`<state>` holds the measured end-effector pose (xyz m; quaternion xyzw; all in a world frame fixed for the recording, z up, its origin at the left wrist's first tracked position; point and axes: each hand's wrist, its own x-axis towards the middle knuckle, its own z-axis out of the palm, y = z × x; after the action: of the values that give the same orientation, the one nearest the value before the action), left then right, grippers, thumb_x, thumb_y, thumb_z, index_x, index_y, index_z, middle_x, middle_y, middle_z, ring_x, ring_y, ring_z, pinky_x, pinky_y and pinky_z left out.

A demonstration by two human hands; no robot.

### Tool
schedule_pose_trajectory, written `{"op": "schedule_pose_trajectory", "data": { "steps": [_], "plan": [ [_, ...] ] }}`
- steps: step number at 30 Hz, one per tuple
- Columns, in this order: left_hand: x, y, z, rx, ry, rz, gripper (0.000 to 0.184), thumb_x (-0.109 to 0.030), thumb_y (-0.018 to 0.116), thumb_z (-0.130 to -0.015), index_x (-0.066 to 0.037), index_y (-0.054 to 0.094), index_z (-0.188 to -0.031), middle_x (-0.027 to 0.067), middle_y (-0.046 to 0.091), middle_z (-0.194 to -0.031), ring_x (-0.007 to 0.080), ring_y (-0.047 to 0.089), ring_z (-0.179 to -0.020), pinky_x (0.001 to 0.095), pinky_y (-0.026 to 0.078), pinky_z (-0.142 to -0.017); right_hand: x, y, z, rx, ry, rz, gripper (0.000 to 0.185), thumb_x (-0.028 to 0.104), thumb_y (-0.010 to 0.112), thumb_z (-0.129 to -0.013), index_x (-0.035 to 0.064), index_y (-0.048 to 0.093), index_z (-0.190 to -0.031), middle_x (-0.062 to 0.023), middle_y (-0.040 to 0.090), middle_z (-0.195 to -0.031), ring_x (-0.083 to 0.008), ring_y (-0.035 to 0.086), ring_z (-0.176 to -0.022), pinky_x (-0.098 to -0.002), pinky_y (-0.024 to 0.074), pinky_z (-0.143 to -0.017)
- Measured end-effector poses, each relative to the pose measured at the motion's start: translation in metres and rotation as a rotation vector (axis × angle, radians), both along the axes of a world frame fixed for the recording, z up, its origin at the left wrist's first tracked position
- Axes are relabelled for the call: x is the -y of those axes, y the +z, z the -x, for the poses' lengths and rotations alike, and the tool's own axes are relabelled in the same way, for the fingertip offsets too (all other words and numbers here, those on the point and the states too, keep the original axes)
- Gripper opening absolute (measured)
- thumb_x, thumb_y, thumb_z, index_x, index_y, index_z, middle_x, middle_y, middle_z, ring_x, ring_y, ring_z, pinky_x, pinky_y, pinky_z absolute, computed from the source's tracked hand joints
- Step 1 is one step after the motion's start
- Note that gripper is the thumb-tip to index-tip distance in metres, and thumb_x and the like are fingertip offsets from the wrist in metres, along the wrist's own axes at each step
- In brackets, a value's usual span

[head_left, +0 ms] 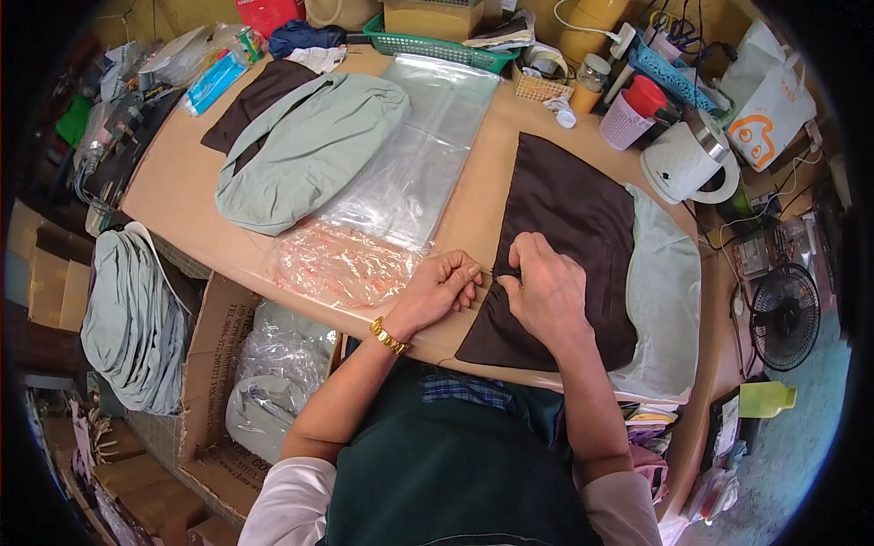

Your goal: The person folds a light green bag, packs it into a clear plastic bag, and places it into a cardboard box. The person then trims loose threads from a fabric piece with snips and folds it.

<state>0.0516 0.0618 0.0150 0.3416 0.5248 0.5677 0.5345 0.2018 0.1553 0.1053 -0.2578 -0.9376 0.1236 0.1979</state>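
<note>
A dark brown cloth piece (569, 209) lies flat on the table in front of me, with a pale green fabric part (663, 291) along its right side. My right hand (551, 287) is closed over the brown cloth near its left edge, around a small dark tool whose kind is mostly hidden. Close by, my left hand (446, 287) is pinched at that same edge. Whatever sits between its fingertips is too small to make out, perhaps a thread. A clear plastic bag (419, 155) and a crinkled plastic bag (341, 264) lie left of my hands.
A pale green fabric item (314, 150) rests on the table's left part. At the back stand a green basket (437, 47), a jar (592, 77) and a white kettle (683, 159). An open carton (205, 382) and stacked green items (137, 318) are below left; a fan (785, 317) is right.
</note>
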Motion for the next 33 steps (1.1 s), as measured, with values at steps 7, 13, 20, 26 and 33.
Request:
{"op": "schedule_pose_trajectory", "data": {
  "steps": [7,13,20,26,33],
  "plan": [
    [0.000,-0.001,0.000,0.011,0.011,-0.012,0.023,-0.022,0.051,-0.101,-0.007,0.059,-0.086,-0.0054,0.056,-0.067,0.0010,0.051,-0.059,0.0165,0.042,-0.054,0.002,0.008,0.002,0.090,-0.054,0.022,0.037,0.005,0.079,-0.066,0.0066,0.047,-0.087,-0.0102,0.057,-0.079,-0.0320,0.063,-0.071,-0.0404,0.0478,-0.062],
    [0.000,-0.002,0.000,0.018,0.010,-0.015,0.023,-0.022,0.051,-0.101,-0.007,0.058,-0.086,-0.0053,0.055,-0.067,0.0010,0.051,-0.058,0.0166,0.042,-0.054,0.005,0.008,0.006,0.117,-0.029,0.024,0.039,0.005,0.079,-0.066,0.0067,0.047,-0.087,-0.0100,0.058,-0.081,-0.0322,0.064,-0.071,-0.0398,0.0495,-0.063],
    [0.001,-0.027,0.019,0.655,-0.109,-0.465,0.028,-0.029,0.053,-0.100,-0.008,0.057,-0.083,-0.0018,0.056,-0.071,0.0070,0.053,-0.064,0.0206,0.044,-0.058,-0.008,-0.010,-0.003,-0.050,-0.166,0.004,0.038,0.013,0.078,-0.072,0.0057,0.049,-0.097,-0.0130,0.058,-0.095,-0.0337,0.064,-0.082,-0.0417,0.0505,-0.068],
    [-0.019,-0.018,-0.018,-0.076,0.438,-0.184,0.038,-0.030,0.056,-0.096,0.003,0.052,-0.113,0.0079,0.059,-0.073,0.0246,0.061,-0.083,0.0342,0.049,-0.066,-0.056,-0.076,-0.024,-0.029,-0.419,-0.015,0.032,0.020,0.075,-0.078,0.0083,0.052,-0.097,-0.0130,0.063,-0.094,-0.0354,0.064,-0.083,-0.0442,0.0499,-0.070],
    [-0.018,-0.001,-0.026,-1.000,0.011,-0.114,0.036,-0.036,0.059,-0.093,0.000,0.063,-0.092,0.0161,0.060,-0.064,0.0335,0.058,-0.060,0.0411,0.045,-0.062,-0.070,-0.085,-0.013,-0.017,-0.424,-0.015,0.019,0.014,0.068,-0.082,0.0068,0.052,-0.091,-0.0139,0.066,-0.083,-0.0369,0.065,-0.079,-0.0463,0.0495,-0.068]
  ]
}}
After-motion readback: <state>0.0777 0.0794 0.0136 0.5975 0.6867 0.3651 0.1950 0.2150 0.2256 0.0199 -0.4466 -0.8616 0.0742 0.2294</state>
